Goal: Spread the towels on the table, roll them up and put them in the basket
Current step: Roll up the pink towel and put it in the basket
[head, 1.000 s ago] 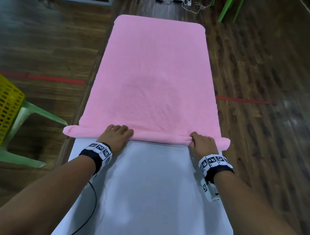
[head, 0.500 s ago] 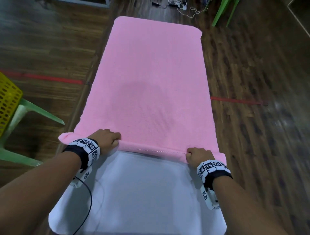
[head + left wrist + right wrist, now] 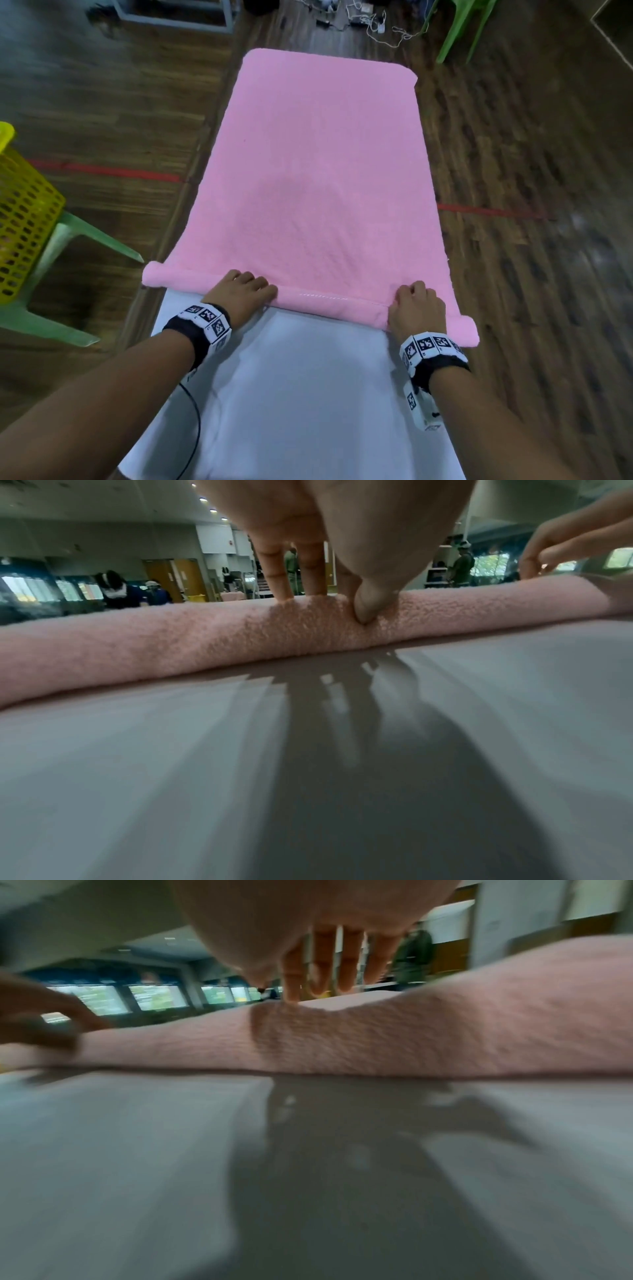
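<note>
One yellow basket [image 3: 20, 219], contents hidden.

I see both forearms reaching forward, wrists low, palms down. My left hand [image 3: 241, 294] has fingers [image 3: 274, 572] extended downward and thumb pressed in. The right hand [image 3: 416, 306] looks curled at the knuckles, though its wrist view is blurred

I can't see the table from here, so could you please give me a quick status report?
Left hand and right hand both press on the roll. Pink towel rolled only at its near edge, the rest flat. Yellow basket at left; path clear.
</note>
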